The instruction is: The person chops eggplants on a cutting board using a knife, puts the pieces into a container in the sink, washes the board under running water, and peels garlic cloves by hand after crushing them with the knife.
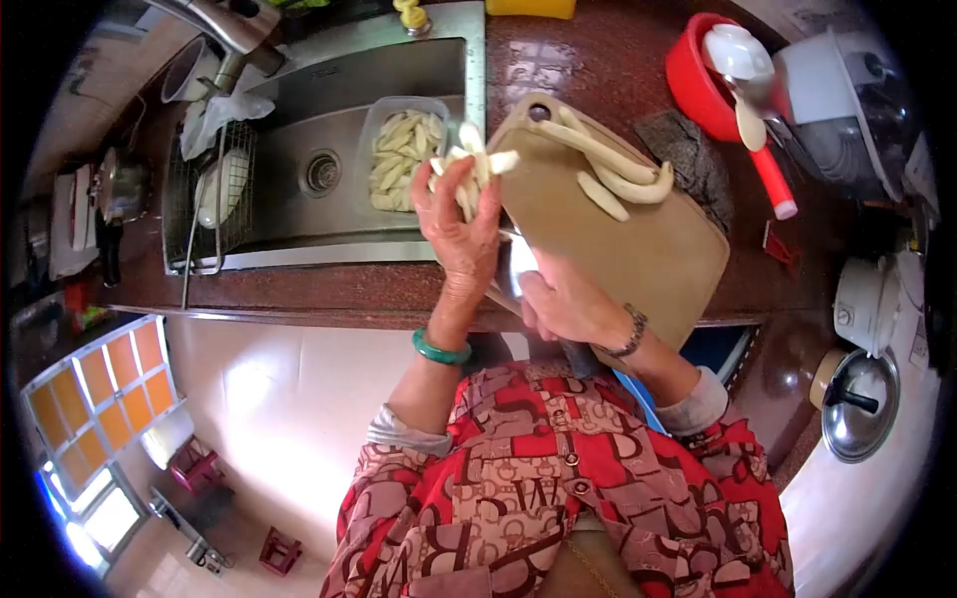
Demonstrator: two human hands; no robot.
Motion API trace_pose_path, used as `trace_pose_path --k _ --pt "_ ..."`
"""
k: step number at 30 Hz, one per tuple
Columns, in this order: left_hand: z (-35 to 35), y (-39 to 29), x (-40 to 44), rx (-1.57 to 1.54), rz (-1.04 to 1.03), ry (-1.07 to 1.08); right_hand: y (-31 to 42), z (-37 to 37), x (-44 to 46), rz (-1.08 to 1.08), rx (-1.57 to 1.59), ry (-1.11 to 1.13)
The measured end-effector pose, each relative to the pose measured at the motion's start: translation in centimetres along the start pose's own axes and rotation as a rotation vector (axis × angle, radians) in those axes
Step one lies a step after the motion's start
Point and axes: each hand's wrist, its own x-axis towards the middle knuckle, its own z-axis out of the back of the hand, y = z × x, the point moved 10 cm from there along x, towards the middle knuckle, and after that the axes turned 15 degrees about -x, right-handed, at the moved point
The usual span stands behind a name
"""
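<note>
Cut pale strips [476, 140] were grasped by the left hand [461, 221] at the cutting board's [638, 254] left edge; the knife [519, 258] was clasped in the right hand [573, 301]. Transfer was apparently being made; release over the tub [365, 164], left of the board, seemed called for.

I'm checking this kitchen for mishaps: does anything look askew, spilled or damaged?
No spill or damage stands out. The flat, tan cutting board lies askew, though, its near end seeming to jut past the front edge of the glossy, dark reddish countertop, which looks slightly precarious.
</note>
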Motion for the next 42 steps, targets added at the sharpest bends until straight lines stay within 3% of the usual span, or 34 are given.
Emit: trace_pose_path --k 3,5,6,7,9,11,14,16,17,19,20,22,25,27,29,31,34,36,41,42 --pt "3.5 2.8 4.7 0.010 -0.014 -0.024 2.5 -2.4 4.8 -0.028 0.049 0.054" --pt "4.2 7.2 7.4 0.050 0.155 0.099 2.4 -3.2 7.4 -0.157 0.102 0.115" --pt "4.5 11.9 7.9 -0.034 0.349 0.127 2.5 -3.3 8.5 -0.160 0.099 0.113" --pt "5.1 13.7 8.4 -0.042 0.350 0.127 2.4 -3.3 9.7 -0.160 0.142 0.098" --pt "6.4 19.4 6.9 -0.402 0.829 -0.004 2.3 -3.5 11.1 -0.173 0.190 0.083" --pt "7.5 20.1 7.3 -0.398 0.873 0.089 1.8 -3.2 12.1 -0.233 0.206 0.029" --pt "10.5 19.4 8.0 -0.330 0.980 -0.059 2.6 -2.9 13.3 -0.215 0.172 0.002" --pt "10.4 19.1 10.0 -0.240 0.744 0.205 2.7 -2.7 14.7 -0.170 0.098 -0.022" --pt "10.5 19.7 9.4 -0.239 0.747 0.208 2.5 -2.9 15.4 -0.174 0.101 -0.022" --pt "7.7 13.9 9.8 -0.070 0.422 0.396 3.0 -3.0 16.6 -0.122 0.086 -0.051" --pt "7.1 13.6 9.6 -0.069 0.423 0.396 3.4 -3.2 16.7 -0.124 0.086 -0.050" --pt "4.5 9.7 8.9 0.199 -0.067 0.635 3.6 -4.0 16.5 -0.189 0.126 0.018" --pt "4.4 11.8 8.5 0.092 0.015 0.681 3.4 -3.1 16.5 -0.157 0.199 -0.058" --pt "5.1 16.9 8.1 0.198 0.116 0.781 4.2 -2.2 15.7 -0.161 0.201 -0.096" --pt "5.5 19.8 7.9 0.557 -0.008 0.854 5.1 -1.0 15.2 -0.125 0.142 -0.158" --pt "4.2 20.0 8.6 0.494 0.000 0.904 6.1 -0.4 15.0 -0.059 0.148 -0.200" --pt "1.8 22.0 8.2 0.663 -0.054 0.996 6.7 0.1 14.2 -0.036 0.100 -0.283" --pt "0.5 23.6 7.2 0.759 -0.240 1.028 6.0 0.3 13.1 -0.098 0.036 -0.348" --pt "-0.9 25.7 5.7 0.714 -0.245 1.059 5.3 0.4 11.0 -0.076 -0.061 -0.448" --pt "-1.2 26.7 5.1 0.858 -0.206 1.179 5.7 0.5 10.7 -0.049 -0.120 -0.472"
